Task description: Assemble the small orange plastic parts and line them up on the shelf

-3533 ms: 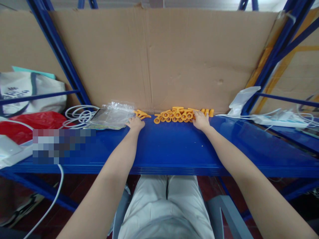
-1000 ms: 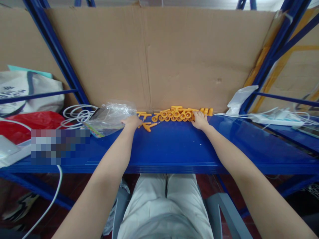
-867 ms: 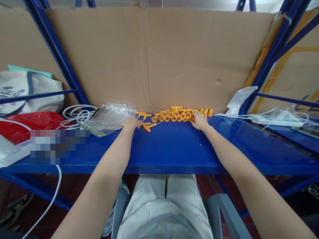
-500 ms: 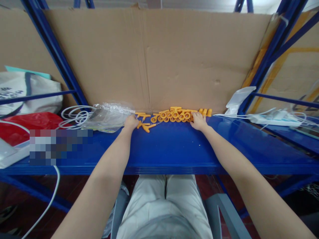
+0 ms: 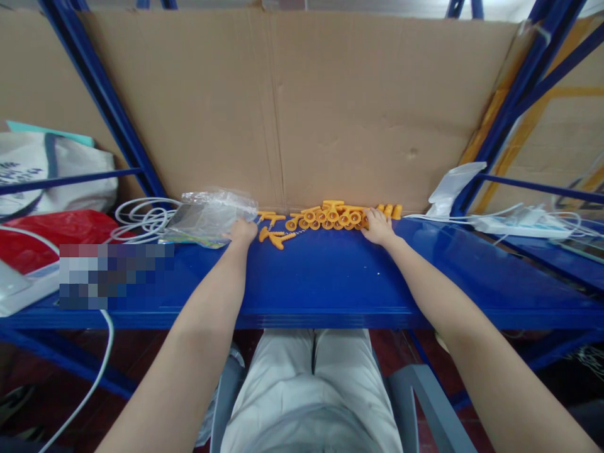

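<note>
A row of small orange plastic parts (image 5: 330, 216) lies at the back of the blue shelf (image 5: 330, 283), against the cardboard sheet (image 5: 302, 107). My right hand (image 5: 376, 226) rests on the right end of that row, fingers curled onto the pieces. A few loose orange parts (image 5: 276, 236) lie to the left of the row. My left hand (image 5: 242, 230) is just left of them, its fingers closed on the edge of a clear plastic bag (image 5: 210, 211).
Coiled white cable (image 5: 141, 219) lies left of the bag, beside a red bag (image 5: 61, 229) and a white tote (image 5: 51, 176). At the right are a white pouch (image 5: 453, 182), a power strip (image 5: 514, 225) and more cables. Blue rack posts stand at both sides.
My left hand left the loose orange parts, which now lie further forward, and moved left onto the plastic bag, shifting it slightly. My right hand has stayed on the row.
</note>
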`<state>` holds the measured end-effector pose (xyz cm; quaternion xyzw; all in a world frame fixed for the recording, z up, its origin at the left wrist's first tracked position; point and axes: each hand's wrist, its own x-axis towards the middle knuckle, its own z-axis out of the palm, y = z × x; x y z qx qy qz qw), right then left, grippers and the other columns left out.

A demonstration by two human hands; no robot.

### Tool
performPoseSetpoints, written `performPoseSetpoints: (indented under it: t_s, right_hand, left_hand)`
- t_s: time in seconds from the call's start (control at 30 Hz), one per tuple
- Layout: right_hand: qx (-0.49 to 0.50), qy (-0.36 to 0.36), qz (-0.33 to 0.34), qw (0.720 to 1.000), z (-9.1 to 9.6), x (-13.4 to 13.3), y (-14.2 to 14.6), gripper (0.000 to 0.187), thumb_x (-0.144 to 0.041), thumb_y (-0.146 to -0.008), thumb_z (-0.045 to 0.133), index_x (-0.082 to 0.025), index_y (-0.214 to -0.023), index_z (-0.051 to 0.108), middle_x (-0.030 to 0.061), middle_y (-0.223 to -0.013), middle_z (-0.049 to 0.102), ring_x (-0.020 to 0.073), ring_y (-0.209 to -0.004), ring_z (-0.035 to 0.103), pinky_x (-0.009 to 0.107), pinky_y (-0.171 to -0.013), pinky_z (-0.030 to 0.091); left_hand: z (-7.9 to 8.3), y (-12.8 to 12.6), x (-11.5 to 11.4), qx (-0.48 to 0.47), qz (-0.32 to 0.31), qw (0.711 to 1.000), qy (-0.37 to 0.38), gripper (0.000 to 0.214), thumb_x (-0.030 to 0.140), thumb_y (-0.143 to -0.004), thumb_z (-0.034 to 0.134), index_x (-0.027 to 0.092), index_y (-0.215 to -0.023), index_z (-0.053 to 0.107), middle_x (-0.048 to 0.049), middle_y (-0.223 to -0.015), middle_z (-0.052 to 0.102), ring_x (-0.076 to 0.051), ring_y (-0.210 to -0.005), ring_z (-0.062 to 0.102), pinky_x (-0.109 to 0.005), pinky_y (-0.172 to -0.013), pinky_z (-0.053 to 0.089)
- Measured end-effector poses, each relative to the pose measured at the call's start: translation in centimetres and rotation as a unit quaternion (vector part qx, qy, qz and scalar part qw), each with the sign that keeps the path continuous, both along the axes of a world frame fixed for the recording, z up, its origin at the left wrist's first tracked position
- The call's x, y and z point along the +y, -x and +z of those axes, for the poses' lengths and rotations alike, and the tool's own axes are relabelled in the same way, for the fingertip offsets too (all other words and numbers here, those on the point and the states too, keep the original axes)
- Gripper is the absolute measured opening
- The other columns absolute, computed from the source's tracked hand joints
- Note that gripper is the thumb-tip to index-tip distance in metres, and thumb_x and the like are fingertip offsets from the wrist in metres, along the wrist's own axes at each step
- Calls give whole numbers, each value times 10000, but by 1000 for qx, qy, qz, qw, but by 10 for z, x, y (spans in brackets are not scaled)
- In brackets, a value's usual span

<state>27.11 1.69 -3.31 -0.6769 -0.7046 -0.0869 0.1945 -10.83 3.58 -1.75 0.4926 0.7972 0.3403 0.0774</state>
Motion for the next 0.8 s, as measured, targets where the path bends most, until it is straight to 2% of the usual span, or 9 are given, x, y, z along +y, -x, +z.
performPoseSetpoints:
  t_s: [0.1,0.23,0.33,0.47,0.53,0.6,0.7,0.8]
  right_hand:
    - [4,-2,0,1000,1,1,-1,709,-272,-882,543,-122,-1556,386,228,-1644,358,392,-1531,304,677,-1201,258]
    - [10,-25,17,1000,0,1,-2,708,-255,-857,555,-158,-1542,406,217,-1635,385,417,-1509,335,723,-1169,273]
    - [9,-15,10,1000,1,0,-1,701,-258,-870,551,-144,-1544,399,231,-1640,369,420,-1515,323,725,-1171,266]
    - [8,0,-3,1000,5,-5,3,680,-267,-899,554,-143,-1549,396,225,-1651,352,403,-1530,303,699,-1190,259]
    - [8,-1,-4,1000,6,-7,4,672,-254,-899,563,-147,-1544,408,221,-1648,362,407,-1526,314,701,-1189,268]
    - [9,0,-5,1000,7,-9,5,673,-240,-897,565,-133,-1542,411,227,-1651,356,408,-1528,313,702,-1194,261]
    - [12,4,-1,1000,7,-9,5,673,-239,-897,561,-116,-1542,409,234,-1658,338,404,-1538,296,700,-1204,240]
    - [15,1,3,1000,5,-7,3,680,-241,-889,568,-116,-1539,413,238,-1654,344,415,-1532,303,713,-1198,241]
  left_hand:
    - [2,-1,1,64,-29,996,-59,415,168,-900,557,96,-1301,636,-227,-1398,632,-374,-1355,558,-527,-1146,411]
    - [10,-7,5,145,-83,981,-101,385,139,-817,599,158,-1180,725,-179,-1271,712,-317,-1242,643,-393,-1058,507]
    - [16,-15,6,180,-162,969,-52,282,143,-776,596,212,-972,788,-103,-1044,791,-292,-1083,715,-325,-920,549]
    - [19,-23,3,217,-240,943,78,128,176,-720,657,231,-738,772,-61,-774,775,-292,-876,752,-322,-792,565]
    - [20,-24,2,235,-248,932,117,97,201,-730,678,219,-732,773,-76,-790,779,-304,-865,755,-340,-792,569]
    - [21,-23,1,258,-248,925,124,108,244,-763,691,210,-790,790,-100,-892,795,-318,-952,752,-343,-838,563]
    - [25,-22,-1,274,-256,916,140,174,325,-813,702,208,-893,803,-111,-1003,798,-306,-1042,738,-300,-884,539]
    - [29,-24,-3,289,-267,907,151,229,367,-850,688,197,-944,809,-111,-1051,798,-277,-1018,745,-257,-844,531]
